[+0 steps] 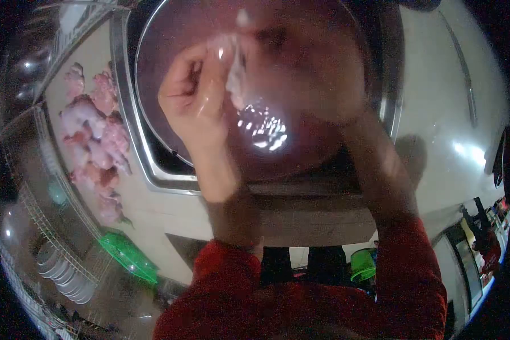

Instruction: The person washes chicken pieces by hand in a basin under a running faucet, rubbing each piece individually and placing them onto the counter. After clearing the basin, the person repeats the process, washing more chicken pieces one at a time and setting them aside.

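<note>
My left hand is closed, fingers curled in, over a round basin of pinkish water. It pinches a pale, wet piece of raw chicken that hangs down from the fingertips. Close beside it on the right, my right hand is smeared by motion, and I cannot tell how its fingers are set. A small white bit shows just beyond the hands. Light glints off the rippled water below them.
The basin sits in a metal-rimmed sink. Raw chicken pieces lie along the counter at left. Beyond them are a green basket and a rack with stacked plates. A green bucket stands low by my legs.
</note>
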`<act>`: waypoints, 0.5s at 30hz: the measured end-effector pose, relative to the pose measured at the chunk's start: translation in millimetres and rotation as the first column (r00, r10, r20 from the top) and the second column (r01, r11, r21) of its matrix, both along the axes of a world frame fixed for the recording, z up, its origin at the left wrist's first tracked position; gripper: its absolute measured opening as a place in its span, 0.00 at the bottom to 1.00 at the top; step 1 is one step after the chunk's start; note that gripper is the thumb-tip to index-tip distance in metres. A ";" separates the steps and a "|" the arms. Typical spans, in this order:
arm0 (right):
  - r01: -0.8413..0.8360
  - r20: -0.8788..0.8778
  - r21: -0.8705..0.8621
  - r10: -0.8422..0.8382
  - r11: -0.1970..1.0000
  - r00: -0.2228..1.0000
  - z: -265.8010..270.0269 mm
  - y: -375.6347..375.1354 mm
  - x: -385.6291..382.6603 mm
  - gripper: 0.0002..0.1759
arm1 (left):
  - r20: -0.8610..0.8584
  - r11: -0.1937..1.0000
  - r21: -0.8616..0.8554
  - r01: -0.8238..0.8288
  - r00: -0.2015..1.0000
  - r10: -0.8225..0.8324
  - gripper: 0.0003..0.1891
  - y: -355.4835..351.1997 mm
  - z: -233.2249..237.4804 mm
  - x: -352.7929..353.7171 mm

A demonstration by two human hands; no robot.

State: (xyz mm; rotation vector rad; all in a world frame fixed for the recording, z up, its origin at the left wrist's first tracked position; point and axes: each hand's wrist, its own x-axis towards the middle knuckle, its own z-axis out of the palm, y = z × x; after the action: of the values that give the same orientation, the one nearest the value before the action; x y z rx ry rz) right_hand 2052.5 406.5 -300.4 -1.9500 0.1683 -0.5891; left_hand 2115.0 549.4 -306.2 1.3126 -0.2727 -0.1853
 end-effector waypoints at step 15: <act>-0.001 -0.070 0.052 0.005 0.999 0.998 25.1 -7.1 -8.1 0.07 | -0.246 0.988 -0.074 0.136 0.958 -0.150 0.07 7.4 9.3 -4.8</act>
State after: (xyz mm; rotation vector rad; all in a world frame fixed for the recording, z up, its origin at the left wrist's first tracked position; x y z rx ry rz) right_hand 2044.4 399.4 -275.3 -1.9209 0.2222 -0.5102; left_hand 2110.1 556.8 -296.9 1.1998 -0.1558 -0.4606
